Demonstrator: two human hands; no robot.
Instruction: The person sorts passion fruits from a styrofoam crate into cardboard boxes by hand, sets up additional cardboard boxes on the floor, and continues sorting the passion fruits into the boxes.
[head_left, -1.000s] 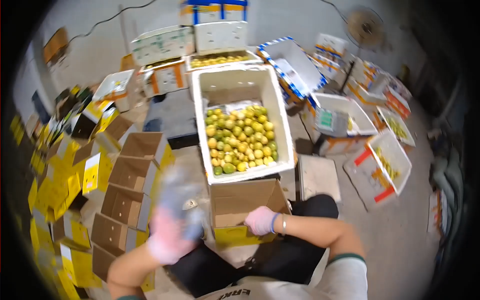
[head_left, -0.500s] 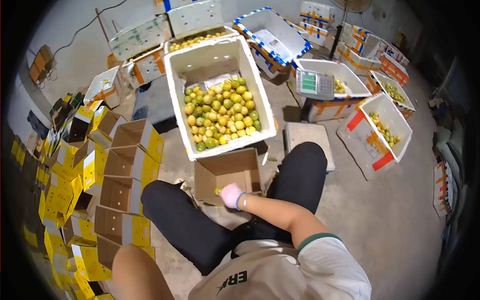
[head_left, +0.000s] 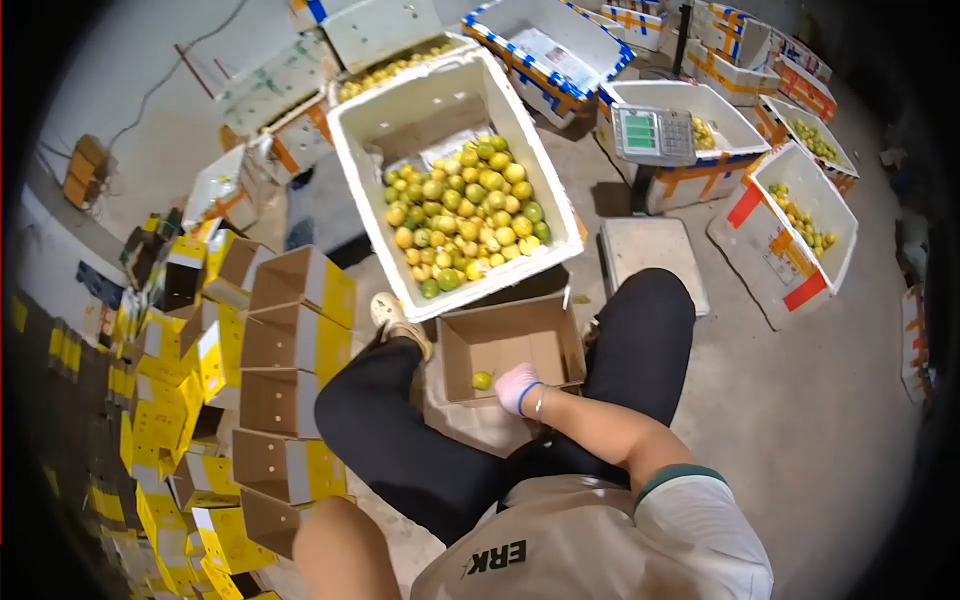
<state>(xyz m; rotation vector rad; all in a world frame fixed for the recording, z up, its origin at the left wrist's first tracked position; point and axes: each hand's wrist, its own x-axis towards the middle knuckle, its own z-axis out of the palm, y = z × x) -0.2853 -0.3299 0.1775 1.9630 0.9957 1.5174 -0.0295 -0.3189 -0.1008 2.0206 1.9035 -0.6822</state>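
Note:
An open cardboard box [head_left: 510, 345] stands on the floor between the knees. One green-yellow fruit [head_left: 482, 381] lies inside it, near the front left. My right hand [head_left: 516, 387], in a pink and white glove, is at the box's front edge, just right of that fruit; its fingers look curled, and what they hold, if anything, is hidden. Behind the box, a large white foam box [head_left: 350, 170] is tilted towards me with many green and yellow fruits [head_left: 465, 215] in it. Only the left forearm shows at the bottom; my left hand is out of view.
Open cardboard boxes [head_left: 275, 400] with yellow sides are stacked at the left. A scale with a display [head_left: 652, 135] and a flat platform [head_left: 655, 262] stands right of the foam box. More foam boxes [head_left: 785, 235] of fruit are at the right. A shoe [head_left: 400, 325] is left of the box.
My left hand, holding something blurred and greyish a second ago, has left the view. The fruit by my right hand half a second ago now lies apart from it. The whole view has shifted.

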